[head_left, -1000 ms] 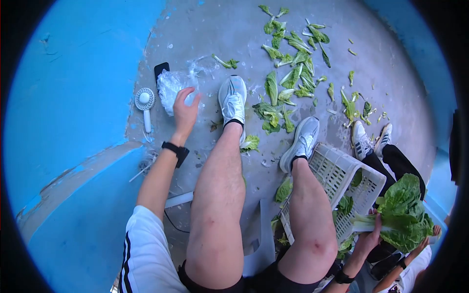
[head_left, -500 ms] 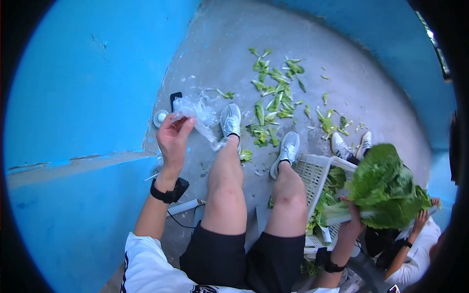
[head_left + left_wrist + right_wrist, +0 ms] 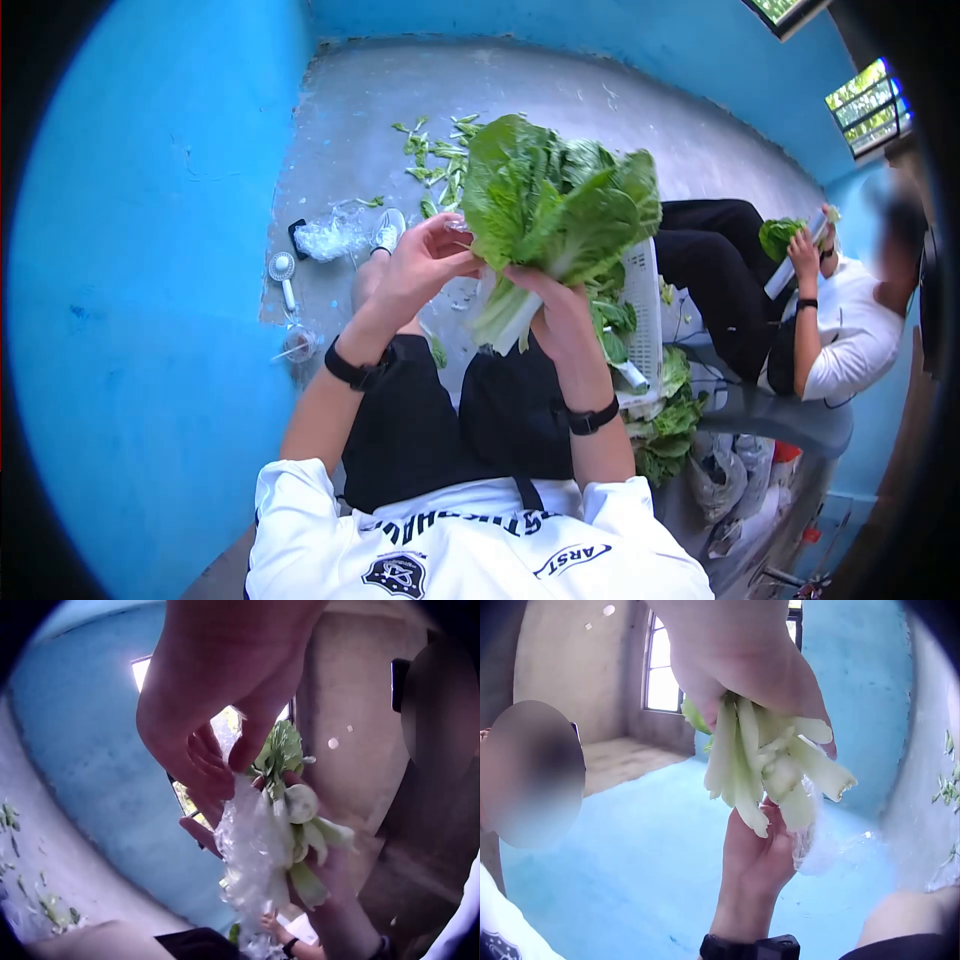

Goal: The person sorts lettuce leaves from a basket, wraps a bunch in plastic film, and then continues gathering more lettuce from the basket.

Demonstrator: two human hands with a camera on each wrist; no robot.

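My right hand (image 3: 560, 310) grips a bunch of leafy greens (image 3: 560, 195) by its thick pale stems (image 3: 739, 765), in front of my chest. Broad green leaves fan upward, and the cut stem ends point down toward my lap. Close on the left, my left hand (image 3: 430, 262) pinches thin clear plastic film (image 3: 251, 840) between thumb and fingers. In the left wrist view the film hangs crumpled alongside the stems. The leaves overlap part of the left fingertips in the head view.
A white plastic crate (image 3: 645, 320) with greens stands by my right leg. More crumpled film (image 3: 332, 238), a phone (image 3: 297, 238) and a small fan (image 3: 283, 268) lie on the floor at left. Loose leaves (image 3: 430, 160) are scattered ahead. Another person (image 3: 845, 320) sits at right, holding greens.
My left hand has taken film from the floor pile and brought it to the greens. My right hand has carried the bunch from the right side to the middle. The head view has tilted up.
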